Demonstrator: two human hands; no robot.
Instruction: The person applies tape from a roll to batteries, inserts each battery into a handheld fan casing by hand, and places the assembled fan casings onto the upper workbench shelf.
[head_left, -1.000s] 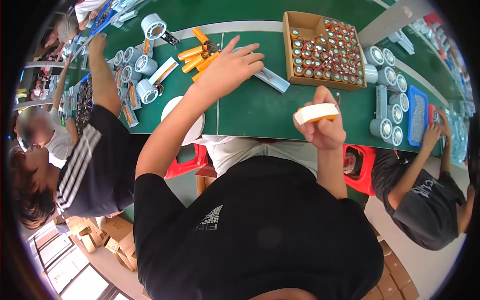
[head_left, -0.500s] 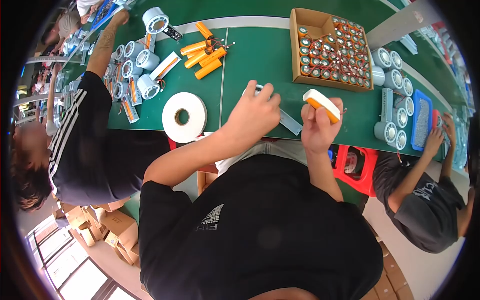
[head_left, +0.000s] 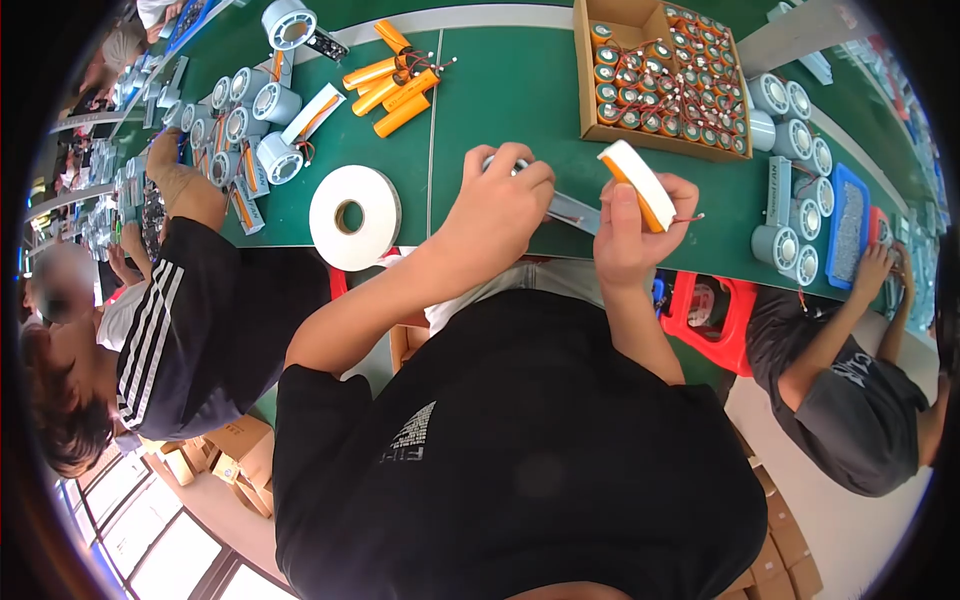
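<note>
My left hand is closed over the round end of a grey-blue fan housing, whose flat handle sticks out to the right over the green table. Its fingers hide most of the round part. Raised over the table edge, my right hand pinches an orange battery pack with a white strip along its top; a thin red wire hangs from it. A large roll of white tape lies left of my left hand. Several orange battery packs with wires lie loose behind it.
An open cardboard box holds many upright orange cells. Grey fan housings stand at the left and right. A blue tray lies at the far right. Co-workers sit on both sides. A red stool is below the table edge.
My left hand has come back from the loose battery packs and closed on the fan housing. The battery pack in my right hand has tilted more upright.
</note>
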